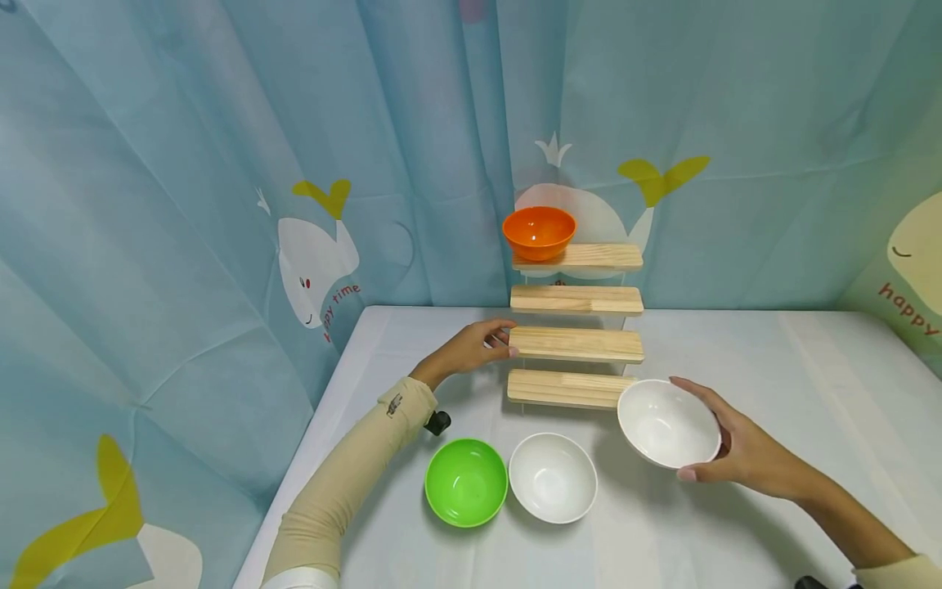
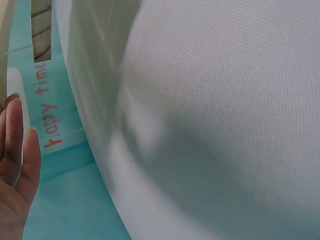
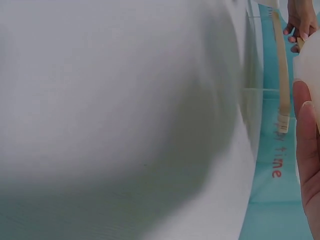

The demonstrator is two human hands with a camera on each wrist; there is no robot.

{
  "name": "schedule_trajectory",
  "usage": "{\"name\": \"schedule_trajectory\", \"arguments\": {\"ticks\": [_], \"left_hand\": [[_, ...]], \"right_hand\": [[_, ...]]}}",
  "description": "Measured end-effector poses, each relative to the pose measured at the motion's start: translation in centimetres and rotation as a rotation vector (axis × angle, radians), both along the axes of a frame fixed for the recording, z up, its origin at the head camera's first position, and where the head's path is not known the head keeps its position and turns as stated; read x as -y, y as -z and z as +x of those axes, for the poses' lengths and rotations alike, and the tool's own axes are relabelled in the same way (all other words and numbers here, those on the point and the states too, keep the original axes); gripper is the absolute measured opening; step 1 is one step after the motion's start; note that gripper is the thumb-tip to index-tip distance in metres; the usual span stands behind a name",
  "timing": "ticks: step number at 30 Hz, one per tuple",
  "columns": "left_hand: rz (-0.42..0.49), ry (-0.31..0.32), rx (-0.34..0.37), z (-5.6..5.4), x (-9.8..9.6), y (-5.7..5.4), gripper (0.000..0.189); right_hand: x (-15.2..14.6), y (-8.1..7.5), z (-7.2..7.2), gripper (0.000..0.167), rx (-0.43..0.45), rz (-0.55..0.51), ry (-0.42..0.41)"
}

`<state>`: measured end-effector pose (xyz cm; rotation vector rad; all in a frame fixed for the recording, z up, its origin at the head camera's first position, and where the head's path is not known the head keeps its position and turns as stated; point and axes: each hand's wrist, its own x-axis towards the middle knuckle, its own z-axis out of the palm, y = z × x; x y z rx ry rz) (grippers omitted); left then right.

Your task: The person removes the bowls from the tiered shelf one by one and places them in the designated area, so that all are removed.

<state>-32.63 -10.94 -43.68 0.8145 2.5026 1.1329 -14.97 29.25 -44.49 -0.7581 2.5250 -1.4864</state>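
Curtain w/ whale print at far left. L hand, fingers relaxed, rests vs left end of 3rd shelf of wooden stepped rack; orange bowl on top step. Green bowl & white bowl touching on table. R hand grips tilted second white bowl, lifted just right of lowest step.

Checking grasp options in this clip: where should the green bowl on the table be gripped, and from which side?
Pinch the green bowl by its rim from above on its left side: it sits upright, mouth open, and a white bowl crowds its right edge.
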Motion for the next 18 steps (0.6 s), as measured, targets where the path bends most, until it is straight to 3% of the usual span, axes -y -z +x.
{"name": "schedule_trajectory", "arguments": {"ticks": [18], "left_hand": [[0.018, 0.0, 0.017, 0.0, 0.1, 0.1, 0.058]], "right_hand": [[0.0, 1.8, 1.1, 0.109, 0.038, -0.025, -0.044]]}}
